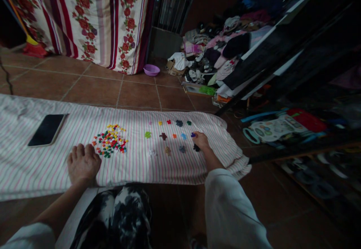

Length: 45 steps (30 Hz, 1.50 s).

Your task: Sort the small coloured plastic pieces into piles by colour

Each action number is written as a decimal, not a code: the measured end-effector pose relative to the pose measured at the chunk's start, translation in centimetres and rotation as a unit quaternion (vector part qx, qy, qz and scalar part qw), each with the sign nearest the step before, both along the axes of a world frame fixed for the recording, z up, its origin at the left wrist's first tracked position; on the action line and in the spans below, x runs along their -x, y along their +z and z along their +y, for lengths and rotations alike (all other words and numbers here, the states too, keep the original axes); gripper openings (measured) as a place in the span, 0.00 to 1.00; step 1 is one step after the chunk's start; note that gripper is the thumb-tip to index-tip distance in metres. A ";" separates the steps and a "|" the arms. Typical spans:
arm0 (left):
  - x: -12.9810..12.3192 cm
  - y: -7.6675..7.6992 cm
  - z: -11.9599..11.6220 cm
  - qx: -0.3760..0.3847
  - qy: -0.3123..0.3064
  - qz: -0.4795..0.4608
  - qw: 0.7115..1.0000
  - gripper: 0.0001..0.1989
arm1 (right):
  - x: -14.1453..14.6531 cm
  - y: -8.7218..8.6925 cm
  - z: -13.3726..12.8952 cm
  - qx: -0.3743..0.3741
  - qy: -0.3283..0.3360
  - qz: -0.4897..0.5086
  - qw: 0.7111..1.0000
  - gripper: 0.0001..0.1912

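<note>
My left hand (83, 162) lies flat on the striped cloth (135, 170), beside a pile of small multicoloured pieces (111, 140). At the right, my right hand (200, 140) has its fingers together at a small dark blue piece (193, 134). Small piles sorted by colour form three rows left of that hand, among them light green (148, 134), brown (163, 136), light blue (183, 136) and dark grey (179, 123). A black pile (196, 148) sits just below my right hand, partly hidden by it.
A phone (47, 130) lies on the cloth at the left. Beyond are a floral curtain (101, 19), a purple basin (151, 70) and heaped clothes (220, 49). A dark metal frame (259, 70) slants across the right side.
</note>
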<state>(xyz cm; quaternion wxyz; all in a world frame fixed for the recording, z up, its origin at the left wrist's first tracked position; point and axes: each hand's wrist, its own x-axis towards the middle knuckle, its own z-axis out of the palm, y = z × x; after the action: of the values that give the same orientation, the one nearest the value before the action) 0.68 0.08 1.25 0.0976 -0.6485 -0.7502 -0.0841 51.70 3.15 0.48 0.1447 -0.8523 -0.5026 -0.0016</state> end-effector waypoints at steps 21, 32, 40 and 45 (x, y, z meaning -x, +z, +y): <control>0.6 -1.8 0.6 -0.010 0.015 -0.056 0.998 0.22 | -1.4 0.5 0.7 -0.001 -0.017 0.018 1.000 0.14; 0.5 -1.9 0.7 -0.004 0.020 -0.089 0.996 0.23 | 12.1 3.1 5.8 -0.096 0.189 0.085 0.974 0.16; 0.5 -1.7 0.7 -0.009 0.014 -0.100 0.995 0.23 | 26.8 1.2 8.1 -0.066 0.393 0.152 0.904 0.15; 0.5 -1.8 0.7 -0.016 0.011 -0.079 0.997 0.22 | 32.6 0.8 9.5 -0.006 0.436 0.152 0.887 0.16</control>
<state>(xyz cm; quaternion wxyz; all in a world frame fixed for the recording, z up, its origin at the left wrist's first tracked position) 0.20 0.78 -0.56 0.0493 -0.6297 -0.7615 -0.1456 19.15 12.70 1.31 0.2109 -0.5363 -0.7953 0.1883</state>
